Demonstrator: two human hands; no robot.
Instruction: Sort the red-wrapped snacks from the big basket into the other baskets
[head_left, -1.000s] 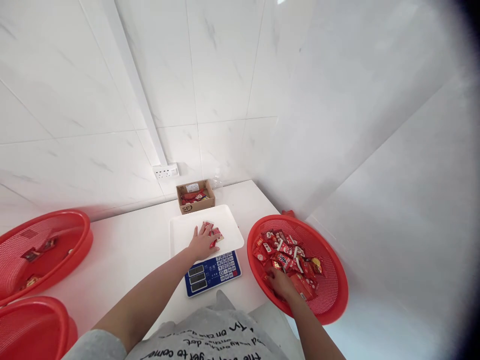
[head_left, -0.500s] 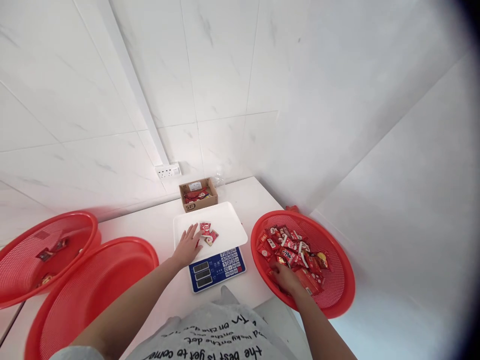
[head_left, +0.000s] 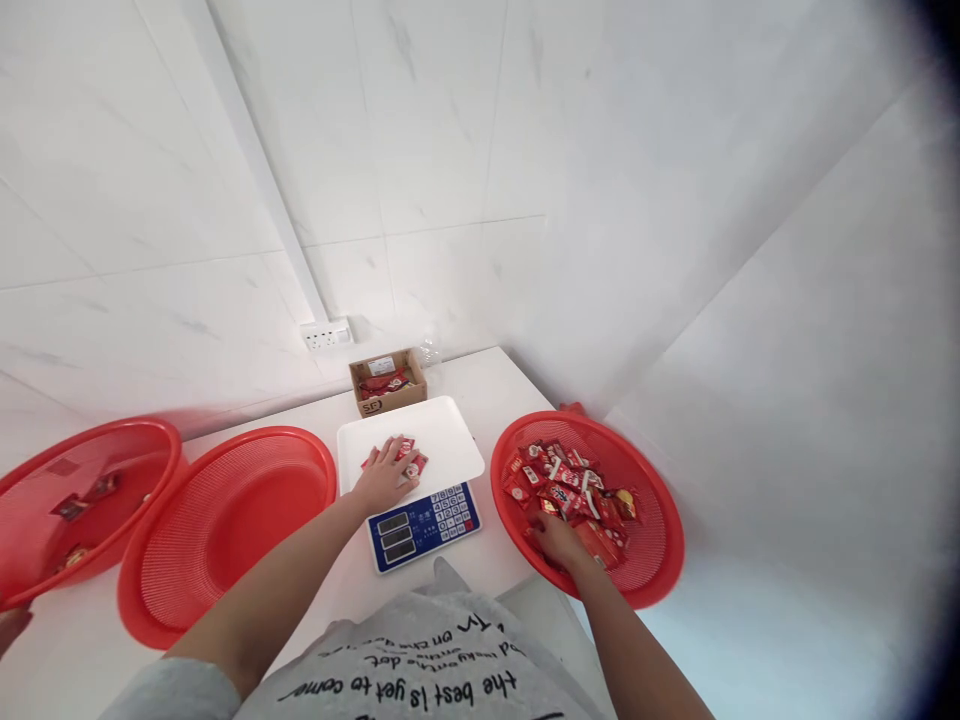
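My left hand [head_left: 382,480] lies palm down with its fingers spread on the white pan [head_left: 450,440] of a digital scale, over a few small red snack packets [head_left: 417,465]. The packets are partly covered by the fingers. Below the pan shows the scale's blue keypad and display panel [head_left: 424,527]. My right hand [head_left: 559,540] reaches into a red mesh basket [head_left: 667,540], its fingers curled down at the near left side of a heap of red snack packets [head_left: 570,490]. What those fingers grip is hidden.
An open cardboard box [head_left: 388,385] with red packets stands behind the scale. Left of me is a second red basket [head_left: 225,530]; a third [head_left: 161,440] holds a few packets. Another person's hand [head_left: 11,628] touches that third basket at the left edge. A wall socket [head_left: 326,334] is behind.
My left hand has slid onto the packets on the pan. The middle red basket has moved away from me and sits flatter. Another person's hand has appeared at the left edge.
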